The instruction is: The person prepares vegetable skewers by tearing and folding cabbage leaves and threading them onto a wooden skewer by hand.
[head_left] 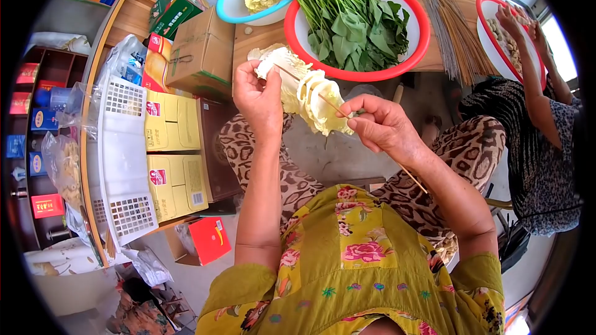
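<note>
Nearest to the camera, at the bottom of the frame, is the person's flowered yellow-green shirt [354, 260]. Above it, in the upper middle of the frame, the pale cabbage leaf [309, 96] is held up between the two hands, gathered in wavy folds on a thin skewer [333, 105]. The left hand [261, 105] pinches the upper left end of the leaf with thumb and fingers, near the visible end of the skewer. The right hand [385, 127] has thumb and forefinger pressed together on the skewer, just beside the folds; the rest of the skewer passes by the palm and sticks out beyond the wrist.

To do this threading well, I think the right fingers should grip close to the leaf, because a long free length of thin stick may bend. The left hand would better keep a soft hold, with fingertips beside the line of the point and not in front of it. Each pierce should probably pass through the thick white rib, since the thin frilly edge could tear. Even folds should sit more steadily. Working above the red-rimmed basin [424, 31], upper right of the leaf, could catch fallen pieces.
</note>
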A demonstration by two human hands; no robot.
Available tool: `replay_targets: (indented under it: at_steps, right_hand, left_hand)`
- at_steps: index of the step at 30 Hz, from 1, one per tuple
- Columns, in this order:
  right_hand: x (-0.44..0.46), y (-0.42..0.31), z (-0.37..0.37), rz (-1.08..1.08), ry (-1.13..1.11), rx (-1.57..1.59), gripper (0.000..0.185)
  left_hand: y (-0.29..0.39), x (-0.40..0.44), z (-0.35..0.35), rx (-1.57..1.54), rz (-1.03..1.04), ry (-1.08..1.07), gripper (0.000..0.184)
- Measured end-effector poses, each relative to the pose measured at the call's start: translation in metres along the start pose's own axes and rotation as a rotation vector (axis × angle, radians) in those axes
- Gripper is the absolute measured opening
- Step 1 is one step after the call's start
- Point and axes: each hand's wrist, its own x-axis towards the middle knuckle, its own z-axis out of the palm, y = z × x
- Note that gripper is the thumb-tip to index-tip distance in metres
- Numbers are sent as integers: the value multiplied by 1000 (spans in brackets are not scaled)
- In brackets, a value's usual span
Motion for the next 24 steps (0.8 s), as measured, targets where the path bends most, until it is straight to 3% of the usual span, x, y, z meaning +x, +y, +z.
replay_targets:
  at_steps: [16, 19, 24]
  right_hand:
    - [1, 6, 0, -41, 1, -18, 17]
    - [3, 9, 0, -46, -1, -4, 17]
    - [4, 8, 1, -53, 19, -21, 16]
  left_hand:
    - [9, -9, 3, 6, 8, -7, 15]
    - [13, -12, 3, 76, -74, -47, 18]
    - [11, -16, 8, 1, 31, -79, 14]
